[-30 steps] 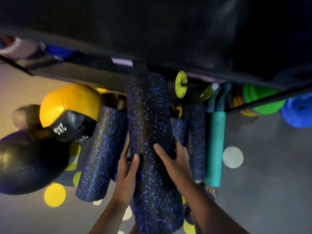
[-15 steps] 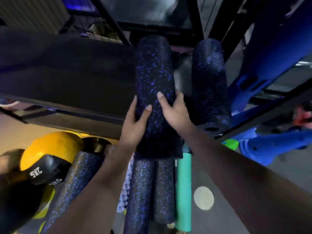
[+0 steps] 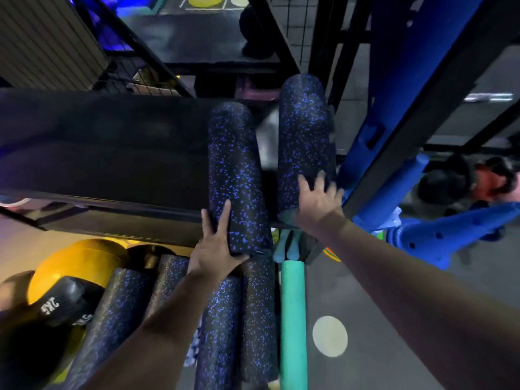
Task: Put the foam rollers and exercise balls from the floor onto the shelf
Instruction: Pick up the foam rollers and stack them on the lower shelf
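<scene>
Left hand (image 3: 216,249) cups the near end of a black, blue-flecked foam roller (image 3: 233,170), thumb curled under it; this roller lies on the black shelf (image 3: 98,153). Right hand (image 3: 318,204) rests, fingers spread, on a second speckled roller (image 3: 304,130) just beside. Below, speckled rollers (image 3: 112,319), a teal foam roller (image 3: 292,319) and a yellow-and-black ball (image 3: 70,268) sit on the floor (image 3: 380,319).
</scene>
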Demonstrator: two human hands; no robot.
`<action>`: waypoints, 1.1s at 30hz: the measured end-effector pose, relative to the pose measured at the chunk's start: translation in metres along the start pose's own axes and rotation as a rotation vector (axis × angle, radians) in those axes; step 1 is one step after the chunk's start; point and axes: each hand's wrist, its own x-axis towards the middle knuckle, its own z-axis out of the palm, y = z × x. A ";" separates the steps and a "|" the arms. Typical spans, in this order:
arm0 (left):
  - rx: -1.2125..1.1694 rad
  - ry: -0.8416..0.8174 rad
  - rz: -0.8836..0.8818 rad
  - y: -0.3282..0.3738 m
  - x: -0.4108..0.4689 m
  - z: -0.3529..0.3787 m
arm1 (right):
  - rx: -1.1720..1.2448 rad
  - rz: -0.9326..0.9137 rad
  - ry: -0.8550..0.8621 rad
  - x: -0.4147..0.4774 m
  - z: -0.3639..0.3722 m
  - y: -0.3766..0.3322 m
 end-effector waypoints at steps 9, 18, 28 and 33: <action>0.036 0.141 0.105 0.036 0.073 -0.040 | -0.146 -0.078 0.034 0.002 0.020 0.021; 0.121 0.145 0.106 0.031 0.112 -0.008 | -0.319 -0.014 0.143 0.017 0.047 0.021; -0.045 -0.050 0.178 0.012 0.091 -0.027 | -0.157 0.012 0.411 -0.017 0.047 -0.001; -0.488 0.292 0.190 -0.081 0.034 0.004 | 0.205 -0.057 0.625 -0.092 0.133 -0.085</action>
